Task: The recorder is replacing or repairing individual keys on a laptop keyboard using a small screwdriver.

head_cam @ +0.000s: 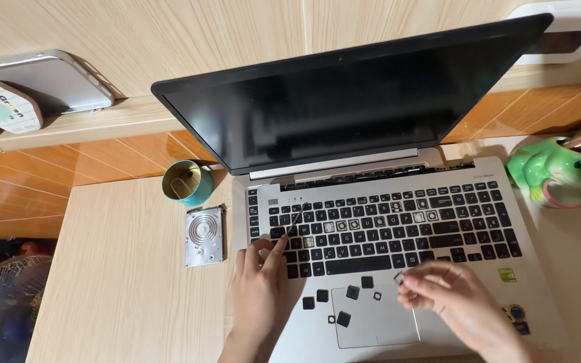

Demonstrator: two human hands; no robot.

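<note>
On the pale wooden desk [122, 282], your left hand [258, 282] pinches a thin tool [295, 220] at the laptop keyboard [384, 225]; your right hand [448, 292] pinches 1 keycap [399, 277]. Lever gently, low under each cap.

**Laptop keyboard with keycaps removed, both hands at work**

The left hand [258, 286] grips a thin probe tool [295, 219] whose tip rests among the keys of the laptop [378, 202], up and to the right of the grip. The right hand [453, 296] pinches a small keycap [399, 276] between its fingertips, over the palm rest. Between the two grips, loose black keycaps [344, 302] lie on and beside the touchpad [388, 329]. Several key seats above them stand bare. Left of the left-hand grip lies a bare hard drive [204, 235], with a teal cup [187, 182] beyond it. Right of the right-hand grip stands a green frog figure [553, 171].
</note>
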